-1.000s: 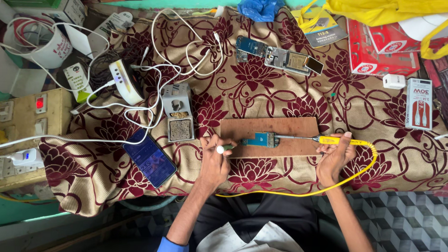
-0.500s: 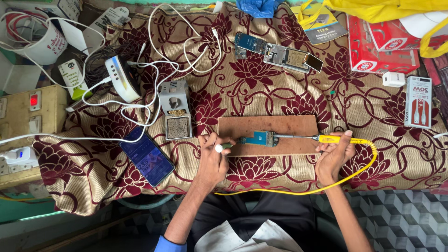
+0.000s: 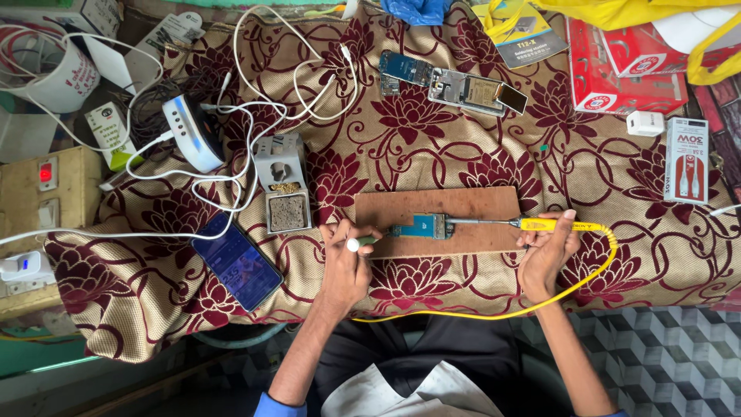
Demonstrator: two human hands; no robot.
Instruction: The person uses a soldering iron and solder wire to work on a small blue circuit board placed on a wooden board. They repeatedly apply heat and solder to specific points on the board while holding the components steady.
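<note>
Now right hand grips soldering iron, tip at circuit board.

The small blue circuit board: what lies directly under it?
The small blue circuit board lies on a flat brown wooden board, which rests on the maroon floral cloth. The surface beneath the cloth is hidden.

- Bench draped in maroon-and-cream floral cloth.
- Centre: flat brown wooden board, lying directly on the cloth.
- 9 o'clock of the board: grey soldering stand with square sponge.
- 8 o'clock: dark smartphone, screen lit.
- 10 o'clock: tangle of white cables, white multi-port charger.
- 12 o'clock: opened phone chassis with blue board.
- 2 o'clock: red cartons, small white plug adapter.
</note>
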